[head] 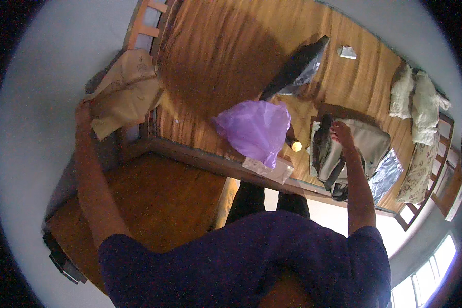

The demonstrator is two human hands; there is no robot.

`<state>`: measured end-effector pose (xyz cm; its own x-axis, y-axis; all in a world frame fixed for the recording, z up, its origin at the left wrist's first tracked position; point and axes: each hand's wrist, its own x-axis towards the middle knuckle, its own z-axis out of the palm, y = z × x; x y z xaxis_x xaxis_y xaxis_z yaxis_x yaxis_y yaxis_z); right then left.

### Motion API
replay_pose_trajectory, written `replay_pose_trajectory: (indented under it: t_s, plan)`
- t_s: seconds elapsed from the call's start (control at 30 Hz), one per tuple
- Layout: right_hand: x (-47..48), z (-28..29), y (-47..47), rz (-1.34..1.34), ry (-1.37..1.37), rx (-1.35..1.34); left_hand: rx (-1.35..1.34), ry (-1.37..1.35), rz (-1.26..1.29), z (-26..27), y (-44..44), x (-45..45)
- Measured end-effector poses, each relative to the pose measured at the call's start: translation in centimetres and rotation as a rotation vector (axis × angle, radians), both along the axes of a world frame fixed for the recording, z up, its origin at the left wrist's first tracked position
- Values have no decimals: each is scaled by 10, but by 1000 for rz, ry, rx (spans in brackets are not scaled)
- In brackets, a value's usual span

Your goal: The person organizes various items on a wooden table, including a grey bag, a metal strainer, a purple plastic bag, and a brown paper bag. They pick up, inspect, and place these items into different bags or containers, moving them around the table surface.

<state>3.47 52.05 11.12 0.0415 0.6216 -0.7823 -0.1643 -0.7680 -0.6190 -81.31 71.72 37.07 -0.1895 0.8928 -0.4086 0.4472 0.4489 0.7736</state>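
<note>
At the far left, my left hand holds a brown paper bag by its edge, raised beside the end of the bed. The paper bears printed marks. My right hand is at a grey bag with dark straps, which lies on the bed. Its fingers are bent beside the bag's dark edge; whether they grip any part of it is hidden. Between my hands, a crumpled purple plastic bag lies near the front edge of the bed. A small cylindrical thing with a bright yellow end lies right of it.
A brown striped sheet covers the bed. On it are a black and clear plastic packet, a small white wrapper, a silvery packet, a flat pale box, white cloths and a patterned pillow. A brown wooden surface adjoins the bed.
</note>
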Motion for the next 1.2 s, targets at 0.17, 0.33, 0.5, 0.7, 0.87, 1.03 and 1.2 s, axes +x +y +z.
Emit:
replay_pose_trajectory:
  t_s: [0.17,0.33,0.5,0.7,0.87,1.03,1.2]
  plan:
    - [-2,-45,8,42,297,37,-73,413,-63,-17,15,-66]
    - [-48,-33,30,71,80,-39,-144,702,-137,-14,7,-130]
    - [-56,-59,26,338,-141,191,-210,905,-297,-35,22,-164]
    - [-94,-18,39,436,-217,313,173,1762,-979,-65,14,-161]
    - [-125,40,49,540,-159,469,265,1589,-397,-55,-5,-116]
    - [-151,56,30,715,-515,535,421,547,-161,-69,-28,116]
    - [-215,34,36,684,-458,480,-178,-108,-439,-120,-165,352]
